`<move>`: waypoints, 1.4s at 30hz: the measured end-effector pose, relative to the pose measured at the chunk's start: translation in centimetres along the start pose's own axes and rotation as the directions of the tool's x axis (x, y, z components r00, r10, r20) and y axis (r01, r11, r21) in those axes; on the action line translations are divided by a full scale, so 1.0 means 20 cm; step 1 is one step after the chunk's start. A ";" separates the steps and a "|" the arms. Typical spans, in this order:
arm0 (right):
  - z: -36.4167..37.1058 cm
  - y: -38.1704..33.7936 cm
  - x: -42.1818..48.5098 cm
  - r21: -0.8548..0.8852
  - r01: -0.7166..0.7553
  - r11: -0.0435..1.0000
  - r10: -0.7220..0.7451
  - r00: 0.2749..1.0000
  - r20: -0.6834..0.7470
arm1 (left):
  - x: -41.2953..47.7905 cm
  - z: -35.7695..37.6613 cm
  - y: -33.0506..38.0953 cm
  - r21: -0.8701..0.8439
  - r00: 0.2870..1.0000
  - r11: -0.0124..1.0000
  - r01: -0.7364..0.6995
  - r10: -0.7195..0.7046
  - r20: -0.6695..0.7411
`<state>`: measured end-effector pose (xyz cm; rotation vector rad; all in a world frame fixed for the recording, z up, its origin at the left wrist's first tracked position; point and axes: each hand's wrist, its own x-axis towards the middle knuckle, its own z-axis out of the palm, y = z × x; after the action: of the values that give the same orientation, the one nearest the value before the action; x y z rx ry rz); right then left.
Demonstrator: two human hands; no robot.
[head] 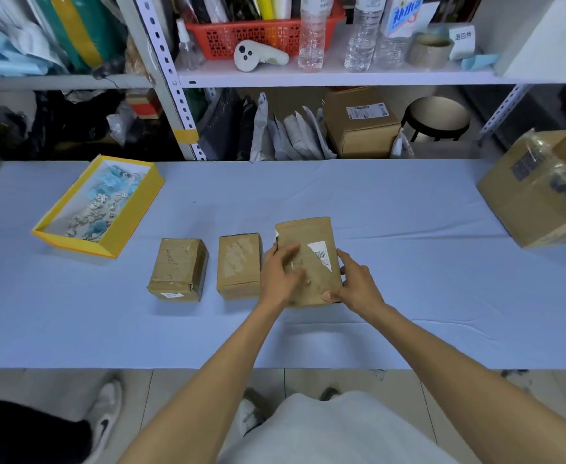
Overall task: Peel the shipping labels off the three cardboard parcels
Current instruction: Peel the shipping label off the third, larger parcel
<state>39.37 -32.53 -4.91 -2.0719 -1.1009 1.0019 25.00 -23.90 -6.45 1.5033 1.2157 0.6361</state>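
Three brown cardboard parcels stand in a row on the blue table. The left parcel (178,269) has a bare, scuffed top and a small white sticker on its front face. Pale torn patches mark the top of the middle parcel (239,264). The right parcel (311,236) is taller and tilted up; a torn remnant of white label (321,254) clings to its upper right. My left hand (279,274) lies on this parcel's face with fingers pressed on it. My right hand (355,281) grips its lower right edge.
A yellow-rimmed tray (134,212) with crumpled blue and white paper scraps sits at the left. A large taped carton (539,192) stands at the table's right end. Shelving with bottles, a red basket (261,35) and stored parcels rises behind. Someone's shoe (107,416) is on the floor at left.
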 end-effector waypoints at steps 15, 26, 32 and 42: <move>0.03 0.03 0.01 -0.069 0.050 0.996 -0.052 0.999 -0.016 | 0.00 0.06 0.01 -0.023 0.996 0.999 0.024 -0.022 0.087; 0.04 0.05 0.01 -0.101 0.069 0.993 -0.073 0.997 -0.028 | -0.02 0.08 0.01 0.067 0.995 0.998 -0.010 0.003 0.095; 0.04 0.05 0.02 -0.137 0.066 0.988 -0.069 0.997 -0.023 | -0.02 0.07 -0.01 0.207 0.991 0.975 -0.074 0.049 0.125; 0.05 0.05 0.02 -0.147 0.065 0.987 -0.069 0.997 -0.020 | -0.04 0.05 0.07 0.151 0.991 0.988 -0.010 -0.009 0.130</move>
<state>39.17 -32.47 -6.32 -2.1405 -1.2561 0.8838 26.11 -24.96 -5.35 1.6454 1.1840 0.4456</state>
